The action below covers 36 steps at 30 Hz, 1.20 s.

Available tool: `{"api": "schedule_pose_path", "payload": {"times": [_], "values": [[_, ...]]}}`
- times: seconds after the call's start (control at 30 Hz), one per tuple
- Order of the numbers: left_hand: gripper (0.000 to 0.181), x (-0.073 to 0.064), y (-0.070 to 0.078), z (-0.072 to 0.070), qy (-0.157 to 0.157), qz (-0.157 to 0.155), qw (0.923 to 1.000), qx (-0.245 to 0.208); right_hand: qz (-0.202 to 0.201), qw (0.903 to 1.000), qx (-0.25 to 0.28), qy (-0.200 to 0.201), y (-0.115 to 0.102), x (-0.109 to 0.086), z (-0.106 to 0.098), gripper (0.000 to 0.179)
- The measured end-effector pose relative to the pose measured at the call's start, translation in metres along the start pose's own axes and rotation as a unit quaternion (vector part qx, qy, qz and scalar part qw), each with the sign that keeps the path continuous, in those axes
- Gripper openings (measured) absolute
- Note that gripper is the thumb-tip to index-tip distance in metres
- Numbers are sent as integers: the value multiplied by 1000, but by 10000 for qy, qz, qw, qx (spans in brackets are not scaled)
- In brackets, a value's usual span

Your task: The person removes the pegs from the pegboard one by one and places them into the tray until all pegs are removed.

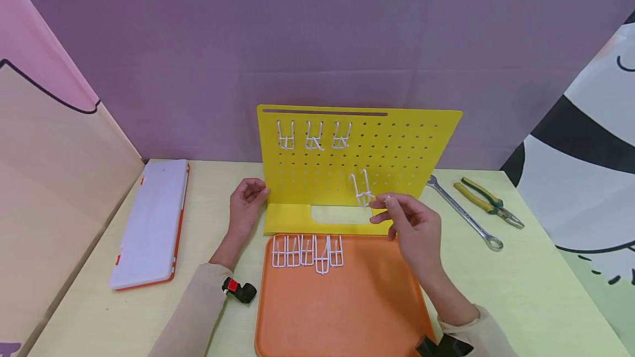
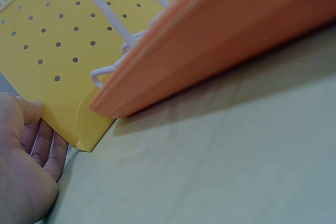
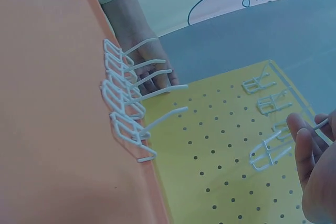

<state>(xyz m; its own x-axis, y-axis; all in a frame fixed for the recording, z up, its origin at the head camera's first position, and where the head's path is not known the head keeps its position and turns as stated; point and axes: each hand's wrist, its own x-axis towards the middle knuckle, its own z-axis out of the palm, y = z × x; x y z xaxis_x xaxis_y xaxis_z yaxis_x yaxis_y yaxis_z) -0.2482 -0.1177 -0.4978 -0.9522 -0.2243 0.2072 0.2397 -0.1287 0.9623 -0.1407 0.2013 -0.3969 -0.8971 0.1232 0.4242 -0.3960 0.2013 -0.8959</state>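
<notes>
A yellow pegboard (image 1: 322,175) stands upright on its base behind an orange tray (image 1: 342,307). My left hand (image 1: 245,208) holds the board's lower left edge, thumb in front and fingers behind, as the left wrist view shows. My right hand (image 1: 416,230) pinches a white wire hook (image 1: 364,194) before the lower middle of the board, its two prongs pointing up. The hook looks apart from the holes. Three similar hooks hang in the board's upper left, among them the leftmost hook (image 1: 286,138). Several more white hooks (image 1: 322,258) lie in a row along the tray's far edge.
At the left lies a white case (image 1: 151,219) with a red edge. A combination wrench (image 1: 463,212) and yellow-green handled pliers (image 1: 488,203) lie right of the board. A purple cloth wall (image 1: 347,32) rises behind the table.
</notes>
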Motion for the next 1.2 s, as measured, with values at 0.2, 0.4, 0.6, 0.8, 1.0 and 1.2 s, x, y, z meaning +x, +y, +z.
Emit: {"api": "schedule_pose_path", "payload": {"times": [0.2,0.4,0.6,0.8,1.0,1.2], "values": [[13,0,-1,-1,-20,20,10000,-5,-57,9998,-50,-201,4,-4,-1,15],[13,0,-2,-2,-38,12,10000,-35,-72,9991,-291,-283,5,-9,-2,14],[13,1,-3,-1,-5,-2,10000,-46,44,9982,-407,-443,7,-14,-4,14],[13,1,-2,-1,13,22,10000,-76,217,9969,-472,-585,9,-18,-5,15],[13,1,-2,-1,35,0,10000,-14,343,9955,-473,-743,11,-21,-7,14],[15,1,-1,0,3,-1,10000,-6,491,9932,-476,-946,15,-24,-8,13]]}}
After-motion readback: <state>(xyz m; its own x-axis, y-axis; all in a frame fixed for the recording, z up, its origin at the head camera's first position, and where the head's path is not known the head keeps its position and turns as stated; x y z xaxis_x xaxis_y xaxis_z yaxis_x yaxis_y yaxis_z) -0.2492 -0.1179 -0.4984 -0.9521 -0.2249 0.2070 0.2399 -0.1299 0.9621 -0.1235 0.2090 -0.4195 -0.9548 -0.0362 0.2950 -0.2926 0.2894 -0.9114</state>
